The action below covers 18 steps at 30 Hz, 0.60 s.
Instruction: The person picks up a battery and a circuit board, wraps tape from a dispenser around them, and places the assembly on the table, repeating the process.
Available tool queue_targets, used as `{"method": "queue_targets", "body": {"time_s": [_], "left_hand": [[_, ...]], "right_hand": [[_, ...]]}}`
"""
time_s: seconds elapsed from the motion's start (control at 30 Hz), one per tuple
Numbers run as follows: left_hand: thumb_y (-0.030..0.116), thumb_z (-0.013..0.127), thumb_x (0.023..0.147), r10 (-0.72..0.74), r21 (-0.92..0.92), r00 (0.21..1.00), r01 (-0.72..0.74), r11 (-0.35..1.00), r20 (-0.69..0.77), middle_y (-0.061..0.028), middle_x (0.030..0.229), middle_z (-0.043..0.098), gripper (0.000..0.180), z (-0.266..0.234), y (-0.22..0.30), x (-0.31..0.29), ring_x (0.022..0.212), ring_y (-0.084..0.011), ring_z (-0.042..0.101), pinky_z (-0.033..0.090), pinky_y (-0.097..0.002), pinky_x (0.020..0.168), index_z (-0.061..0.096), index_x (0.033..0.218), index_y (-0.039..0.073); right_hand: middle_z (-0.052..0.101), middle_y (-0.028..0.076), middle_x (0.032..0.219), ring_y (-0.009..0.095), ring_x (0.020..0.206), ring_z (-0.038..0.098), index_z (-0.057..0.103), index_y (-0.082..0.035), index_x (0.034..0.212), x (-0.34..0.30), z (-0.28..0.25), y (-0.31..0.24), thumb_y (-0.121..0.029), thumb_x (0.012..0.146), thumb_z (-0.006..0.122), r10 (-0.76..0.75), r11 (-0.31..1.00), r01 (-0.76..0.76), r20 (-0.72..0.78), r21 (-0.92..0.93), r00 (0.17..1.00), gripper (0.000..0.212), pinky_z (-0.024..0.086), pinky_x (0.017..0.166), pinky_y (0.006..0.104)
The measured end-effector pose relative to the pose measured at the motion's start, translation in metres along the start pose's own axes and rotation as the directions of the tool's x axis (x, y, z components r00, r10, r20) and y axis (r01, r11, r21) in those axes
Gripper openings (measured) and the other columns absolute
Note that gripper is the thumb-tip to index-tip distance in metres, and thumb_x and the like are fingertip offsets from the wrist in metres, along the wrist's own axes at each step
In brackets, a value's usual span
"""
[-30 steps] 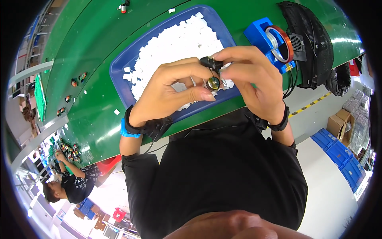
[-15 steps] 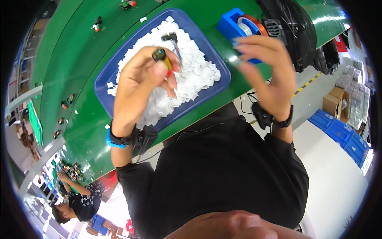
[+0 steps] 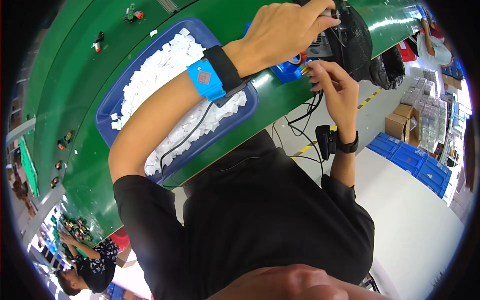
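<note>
My left arm reaches across a blue tub point(image 3: 103, 117) heaped with small white paper-like squares point(image 3: 162, 57). At its end my left hand point(image 3: 285, 35) is over the far side of a blue tape dispenser point(image 3: 285, 74), beside a black device point(image 3: 320, 46). Its thumb and fingers close around a small greyish piece, mostly hidden. Lower down, my right hand point(image 3: 336, 90) has thumb and forefinger pinched at the dispenser's near right corner, next to a small yellow piece point(image 3: 305, 68). What exactly that piece is cannot be made out.
A black mesh bag point(image 3: 357, 45) lies right of the dispenser. Small assemblies with red-orange parts point(image 3: 134, 15) are scattered over the green table point(image 3: 95, 165). Black cables point(image 3: 300, 120) hang by my right forearm. A co-worker point(image 3: 92, 265) sits at lower left.
My left hand has swung from above the tub to the far right, past the dispenser. The yellow, red and black piece it held is no longer plain. My right hand has lowered, its fingers drawn together.
</note>
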<state>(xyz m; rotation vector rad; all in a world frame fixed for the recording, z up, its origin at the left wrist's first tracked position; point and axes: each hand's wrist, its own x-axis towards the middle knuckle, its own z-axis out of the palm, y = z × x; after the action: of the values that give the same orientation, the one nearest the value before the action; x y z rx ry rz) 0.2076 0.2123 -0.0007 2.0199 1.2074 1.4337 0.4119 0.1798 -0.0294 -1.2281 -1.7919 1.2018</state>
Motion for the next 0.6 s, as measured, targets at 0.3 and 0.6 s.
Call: {"method": "queue_targets", "body": {"time_s": [0.3,0.6], "left_hand": [[0.036,0.054,0.105,-0.150,-0.018,0.989,0.150,0.989,-0.008,-0.0020,0.046,0.036,0.048,0.015,-0.028,-0.014,0.042,-0.0107,0.037,0.026,-0.0310,0.042,0.056,0.074,0.000],[0.030,0.053,0.105,-0.108,-0.105,0.988,0.097,0.990,-0.108,-0.0122,0.059,0.047,0.029,-0.005,-0.014,-0.019,0.052,-0.0266,0.050,0.035,-0.0359,0.048,0.050,0.095,0.003]], "right_hand": [[0.068,0.004,0.095,0.007,0.072,0.062,0.071,0.002,0.118,-0.011,-0.003,-0.013,-0.015,0.103,0.059,0.078,0.996,-0.080,0.069,0.038,0.995,0.026,0.054,0.068,0.0215],[0.065,0.001,0.092,0.006,0.069,0.062,0.067,0.001,0.125,-0.004,-0.007,-0.034,-0.020,0.105,0.053,0.123,0.992,-0.129,0.281,0.005,0.952,0.032,0.055,0.068,0.0214]]}}
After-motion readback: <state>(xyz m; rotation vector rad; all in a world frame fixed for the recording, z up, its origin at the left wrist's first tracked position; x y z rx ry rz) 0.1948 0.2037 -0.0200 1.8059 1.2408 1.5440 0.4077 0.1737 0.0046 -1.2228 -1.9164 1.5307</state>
